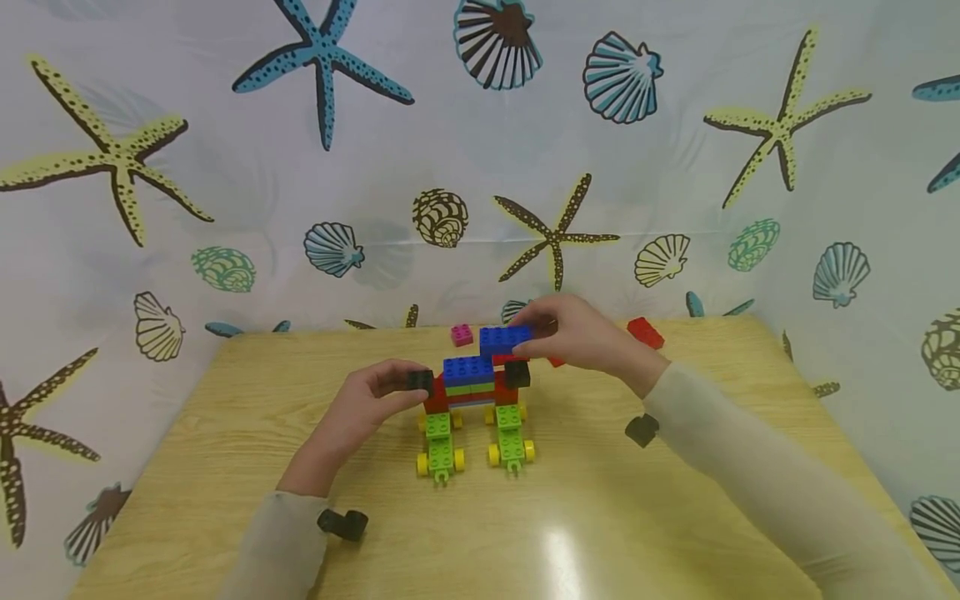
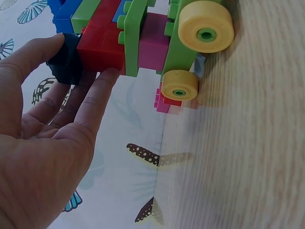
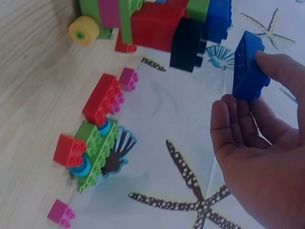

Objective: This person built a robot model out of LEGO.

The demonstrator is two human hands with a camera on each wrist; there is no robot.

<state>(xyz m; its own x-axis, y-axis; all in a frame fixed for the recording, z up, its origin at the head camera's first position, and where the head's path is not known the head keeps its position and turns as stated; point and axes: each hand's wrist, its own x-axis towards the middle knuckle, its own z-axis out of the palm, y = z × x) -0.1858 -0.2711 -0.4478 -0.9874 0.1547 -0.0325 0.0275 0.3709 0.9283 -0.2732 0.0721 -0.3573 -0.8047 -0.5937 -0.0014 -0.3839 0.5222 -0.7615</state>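
A toy brick build stands on two green wheeled bases with yellow wheels. Red bricks rise above them, and a black brick sits at either side. A blue brick lies on top of green ones. My left hand grips the build's left side, its thumb on the black brick and a fingertip against the red one. Above the build, my right hand pinches a second blue brick between thumb and fingers. In the right wrist view that brick is apart from the build.
Behind the build, a pink brick lies near the wooden table's back edge. Farther right is a red brick. The right wrist view shows several loose bricks, among them a green piece with blue round parts. A patterned cloth hangs behind.
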